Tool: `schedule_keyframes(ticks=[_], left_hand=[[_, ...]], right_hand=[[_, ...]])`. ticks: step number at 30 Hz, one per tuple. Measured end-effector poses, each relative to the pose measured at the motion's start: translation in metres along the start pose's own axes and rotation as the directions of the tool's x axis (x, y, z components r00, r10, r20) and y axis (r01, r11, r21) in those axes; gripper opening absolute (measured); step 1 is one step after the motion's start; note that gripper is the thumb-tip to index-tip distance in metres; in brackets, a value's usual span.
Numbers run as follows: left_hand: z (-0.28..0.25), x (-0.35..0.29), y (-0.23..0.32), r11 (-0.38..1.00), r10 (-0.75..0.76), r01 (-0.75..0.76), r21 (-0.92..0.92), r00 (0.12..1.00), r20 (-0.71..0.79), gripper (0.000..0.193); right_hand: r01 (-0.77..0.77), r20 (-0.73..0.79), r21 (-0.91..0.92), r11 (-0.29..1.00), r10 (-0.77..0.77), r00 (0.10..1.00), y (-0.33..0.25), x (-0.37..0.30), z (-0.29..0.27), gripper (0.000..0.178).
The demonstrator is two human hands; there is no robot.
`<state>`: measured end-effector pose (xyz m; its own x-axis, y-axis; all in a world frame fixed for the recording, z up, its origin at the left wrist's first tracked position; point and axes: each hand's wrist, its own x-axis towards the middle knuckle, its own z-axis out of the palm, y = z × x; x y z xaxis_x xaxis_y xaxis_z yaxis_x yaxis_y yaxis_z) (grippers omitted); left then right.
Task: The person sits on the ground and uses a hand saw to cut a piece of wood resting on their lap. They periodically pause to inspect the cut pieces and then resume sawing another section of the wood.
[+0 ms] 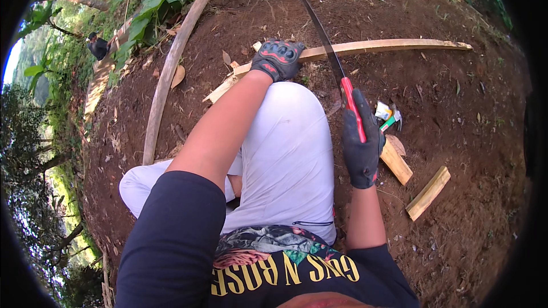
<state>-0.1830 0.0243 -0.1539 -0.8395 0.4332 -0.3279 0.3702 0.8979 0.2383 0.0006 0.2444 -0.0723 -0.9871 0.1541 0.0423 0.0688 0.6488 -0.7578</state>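
Note:
My left hand (278,59), in a black glove with red trim, is closed over the near end of a long, thin wooden strip (394,45) and presses it down by my raised knee. In my right hand (363,140), also gloved, is the red handle of a pruning saw (325,37). Its long, dark, slightly curved blade points away from me and crosses over the strip, to the right of my left hand. Whether the teeth touch the wood I cannot tell. A shorter pale piece of wood (221,88) lies beneath the strip's left end.
Right of my right hand lie a green-handled hammer (393,120), a small white-and-yellow packet (382,110) and two cut wood pieces (398,164) (428,193). A long pole (176,74) rests on the brown soil at left. Farther off, another person (98,46) is near leafy plants.

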Motion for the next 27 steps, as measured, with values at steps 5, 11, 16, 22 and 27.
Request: schedule_keyframes(ticks=[5,11,16,22,27], left_hand=[[0.007,0.003,-0.002,1.000,0.027,-0.027,-0.011,0.999,-0.042,0.036],[0.008,0.003,-0.004,1.000,0.014,-0.015,-0.008,0.999,-0.050,0.036],[0.009,0.007,0.000,0.999,0.047,-0.048,-0.016,0.997,-0.062,0.037],[0.005,0.002,-0.002,0.999,0.031,-0.032,-0.021,0.998,-0.048,0.037],[0.005,0.002,-0.004,1.000,0.007,-0.007,0.008,1.000,-0.022,0.038]], right_hand=[[-0.143,0.076,0.046,0.989,0.139,0.987,-0.014,-0.059,-0.049,0.047],[-0.047,0.036,0.053,0.997,0.045,0.998,-0.004,-0.013,-0.024,0.047],[0.043,-0.050,0.041,0.998,-0.041,0.998,-0.005,0.085,0.040,0.043],[0.034,-0.067,0.134,0.990,-0.025,0.997,0.015,0.109,0.069,0.045],[0.033,-0.074,0.149,0.988,-0.022,0.997,0.031,0.027,0.035,0.045]])
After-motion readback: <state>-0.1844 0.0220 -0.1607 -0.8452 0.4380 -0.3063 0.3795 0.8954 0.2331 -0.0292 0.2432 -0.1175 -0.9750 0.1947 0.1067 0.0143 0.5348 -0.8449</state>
